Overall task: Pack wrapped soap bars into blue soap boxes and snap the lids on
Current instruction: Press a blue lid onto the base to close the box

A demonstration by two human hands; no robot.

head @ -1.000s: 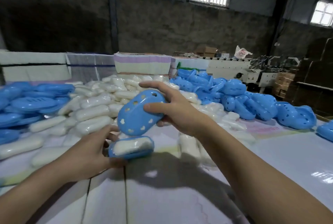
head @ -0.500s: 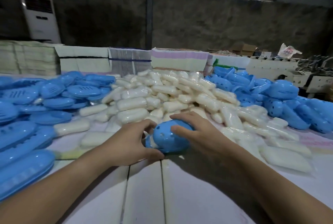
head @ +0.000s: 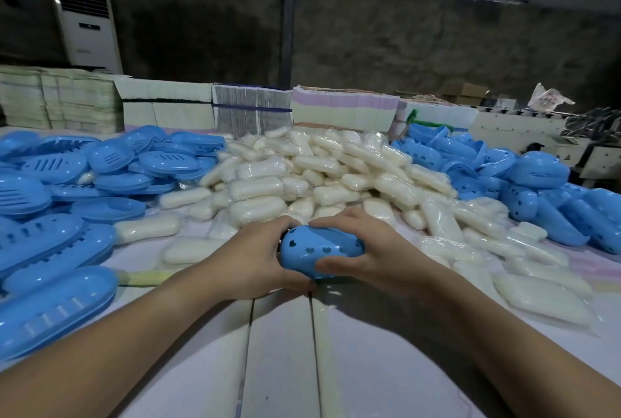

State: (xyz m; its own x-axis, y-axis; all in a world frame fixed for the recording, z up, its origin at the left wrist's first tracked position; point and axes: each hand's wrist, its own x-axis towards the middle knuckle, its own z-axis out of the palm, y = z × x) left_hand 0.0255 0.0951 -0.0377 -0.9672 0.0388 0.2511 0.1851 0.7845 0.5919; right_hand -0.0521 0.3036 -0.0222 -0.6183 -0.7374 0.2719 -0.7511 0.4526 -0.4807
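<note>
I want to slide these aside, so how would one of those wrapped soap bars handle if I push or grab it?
A soap bar looks solid, so probably stiff and heavy for its size. The glossy wrap may be slippery. Its flattish shape should slide, not roll.

Both hands, left (head: 255,258) and right (head: 366,249), meet with fingers curled, forearms extended forward.
</note>
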